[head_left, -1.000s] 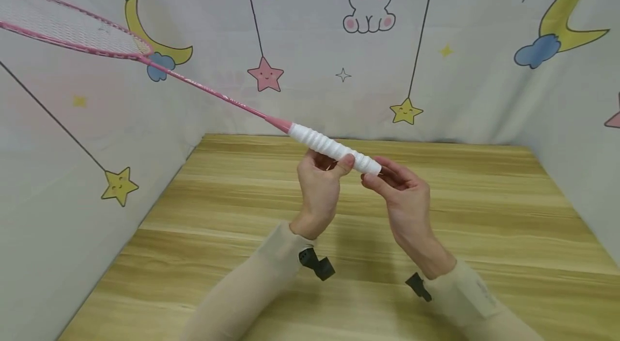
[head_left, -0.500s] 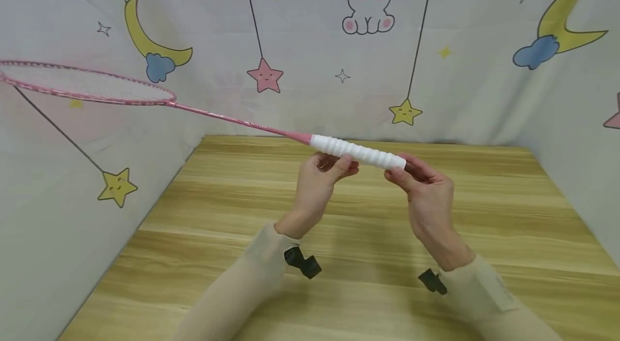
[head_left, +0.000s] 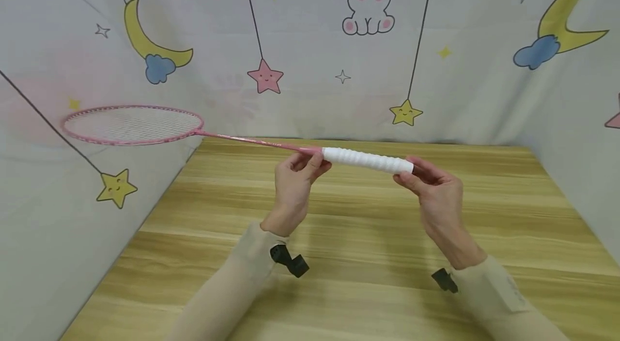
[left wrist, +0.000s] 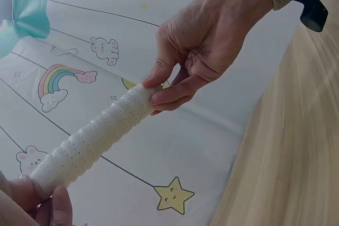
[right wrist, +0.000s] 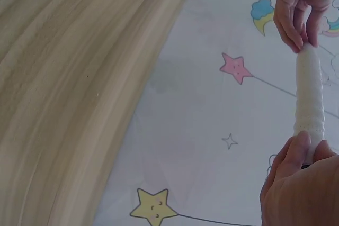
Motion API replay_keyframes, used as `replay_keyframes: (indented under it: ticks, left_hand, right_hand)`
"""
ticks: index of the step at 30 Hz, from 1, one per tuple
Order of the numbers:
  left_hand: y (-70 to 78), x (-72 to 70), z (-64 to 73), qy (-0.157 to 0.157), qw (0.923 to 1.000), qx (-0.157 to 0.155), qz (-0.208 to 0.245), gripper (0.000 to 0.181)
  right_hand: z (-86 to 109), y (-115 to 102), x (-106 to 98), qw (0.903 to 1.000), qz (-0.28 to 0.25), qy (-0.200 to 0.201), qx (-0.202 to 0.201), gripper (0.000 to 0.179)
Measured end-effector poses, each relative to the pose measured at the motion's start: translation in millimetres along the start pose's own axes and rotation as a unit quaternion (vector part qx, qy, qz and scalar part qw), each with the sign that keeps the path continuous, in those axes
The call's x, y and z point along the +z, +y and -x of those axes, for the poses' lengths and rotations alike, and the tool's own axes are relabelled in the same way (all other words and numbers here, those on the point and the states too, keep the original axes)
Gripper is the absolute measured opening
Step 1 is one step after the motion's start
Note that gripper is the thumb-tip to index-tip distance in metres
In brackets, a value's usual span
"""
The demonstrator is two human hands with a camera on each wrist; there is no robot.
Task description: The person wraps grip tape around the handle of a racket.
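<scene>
A pink badminton racket (head_left: pixel 252 140) is held above the table, its strung head (head_left: pixel 133 125) to the left and its white ribbed grip (head_left: pixel 365 160) to the right. My left hand (head_left: pixel 294 186) pinches it where the pink cone meets the upper end of the grip. At the butt end, the thumb and fingers of my right hand (head_left: pixel 439 197) hold the grip. In the left wrist view the perforated wrap (left wrist: pixel 95 136) spans between both hands. The right wrist view shows the same grip (right wrist: pixel 310 88), with the left hand (right wrist: pixel 305 3) at its far end.
Below the racket lies a wood-grain table (head_left: pixel 358 287). White cloth walls (head_left: pixel 310 23) printed with stars, moons and a rabbit stand behind it and at both sides. A turquoise thing (left wrist: pixel 32 11) shows at the corner of the left wrist view.
The racket has swung down at its head and shifted right, now nearly level. My left hand has slid along the grip to its upper end; my right hand moved right with the butt.
</scene>
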State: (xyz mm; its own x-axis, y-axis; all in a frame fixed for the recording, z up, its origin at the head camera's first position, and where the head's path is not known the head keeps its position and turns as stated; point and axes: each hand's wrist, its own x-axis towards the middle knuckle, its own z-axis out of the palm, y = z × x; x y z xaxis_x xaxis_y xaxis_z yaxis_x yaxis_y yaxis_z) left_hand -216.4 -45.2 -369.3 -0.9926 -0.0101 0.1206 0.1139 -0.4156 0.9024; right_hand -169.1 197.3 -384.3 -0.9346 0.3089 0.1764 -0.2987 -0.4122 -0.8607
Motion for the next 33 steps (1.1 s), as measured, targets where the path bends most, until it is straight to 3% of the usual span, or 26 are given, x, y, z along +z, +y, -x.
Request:
replay_keyframes:
  ticks: [9, 14, 21, 27, 33]
  left_hand:
    - [-22.9, 2.1, -10.2, 0.060, 0.9914, -0.091, 0.072, 0.008]
    - [-40.1, 5.6, -15.2, 0.085, 0.9842, -0.126, 0.091, 0.006]
    - [-61.0, 8.5, -19.6, 0.117, 0.9708, -0.175, 0.115, 0.009]
    - [-75.4, 8.6, -22.7, 0.124, 0.9620, -0.208, 0.126, 0.006]
    - [-81.4, 8.8, -24.8, 0.111, 0.9616, -0.219, 0.121, 0.007]
  right_hand:
    - [-12.9, 2.9, -18.8, 0.9977, 0.047, -0.041, 0.026, 0.028]
    - [-21.4, 5.0, -32.1, 0.9911, 0.110, -0.055, 0.050, 0.025]
    - [-31.0, 4.1, -48.5, 0.9733, 0.214, -0.064, 0.056, 0.025]
    - [-37.7, 5.7, -58.6, 0.9544, 0.284, -0.069, 0.059, 0.032]
    - [-42.3, 10.1, -65.3, 0.9344, 0.344, -0.072, 0.057, 0.048]
